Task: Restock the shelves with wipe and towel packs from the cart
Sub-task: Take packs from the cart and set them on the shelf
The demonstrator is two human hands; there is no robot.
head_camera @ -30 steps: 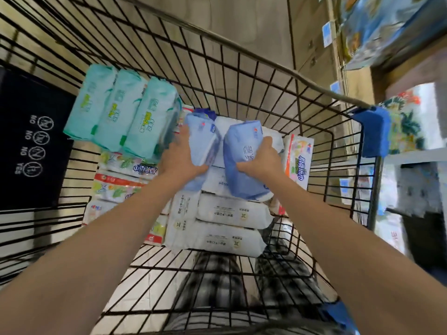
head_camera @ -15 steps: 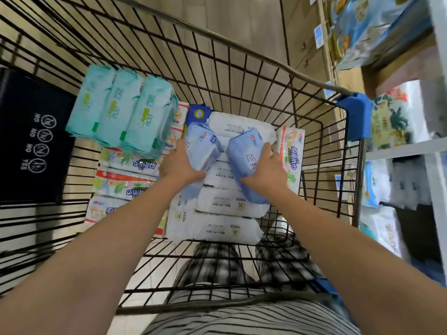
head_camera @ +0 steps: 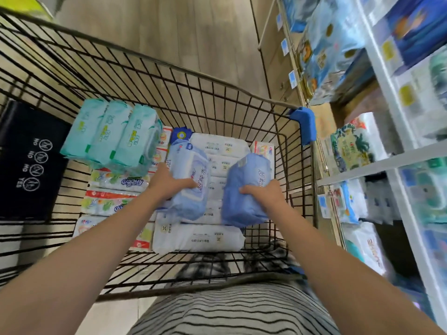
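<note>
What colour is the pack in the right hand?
Blue pack; clearest in the head view.

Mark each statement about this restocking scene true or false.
1. The left hand holds a blue pack. True.
2. The right hand is empty. False: it holds a second blue pack.
3. The green packs lie on the shelves. False: they lie in the cart, at its left side.
4. The shelves stand on the person's right. True.
5. White packs lie in the cart. True.
</note>
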